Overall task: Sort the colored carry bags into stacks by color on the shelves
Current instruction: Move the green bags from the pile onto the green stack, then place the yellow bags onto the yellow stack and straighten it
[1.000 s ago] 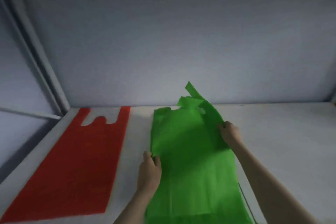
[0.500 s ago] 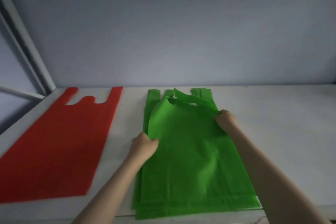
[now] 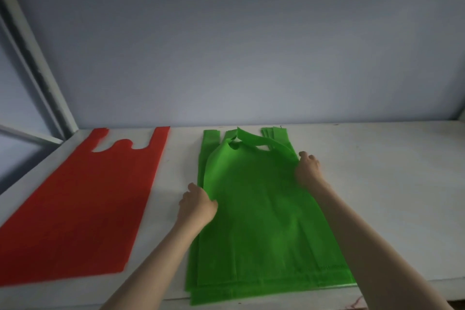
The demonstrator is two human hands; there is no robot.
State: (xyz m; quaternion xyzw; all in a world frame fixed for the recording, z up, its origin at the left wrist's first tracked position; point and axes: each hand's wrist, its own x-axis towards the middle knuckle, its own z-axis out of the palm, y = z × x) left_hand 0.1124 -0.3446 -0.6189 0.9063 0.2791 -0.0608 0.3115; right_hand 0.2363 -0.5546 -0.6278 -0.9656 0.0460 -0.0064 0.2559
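Top green bag [image 3: 254,199] now lowered almost flat onto the green stack [image 3: 201,282] on the shelf [image 3: 392,184], handles no longer flapping high. Left hand [image 3: 197,205] pinching its left edge, right hand [image 3: 307,168] gripping the right. Placement nearly done; red bag [image 3: 75,209] alongside, apart.

Storeroom: bare white shelf [image 3: 377,184], plain wall [image 3: 251,45].

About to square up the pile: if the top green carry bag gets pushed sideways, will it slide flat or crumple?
Probably crumple: the top green fabric carry bag looks thin and floppy, its handle loop arching over the green stack. It seems light, held by the left hand and right hand at its edges. Layers may drag.
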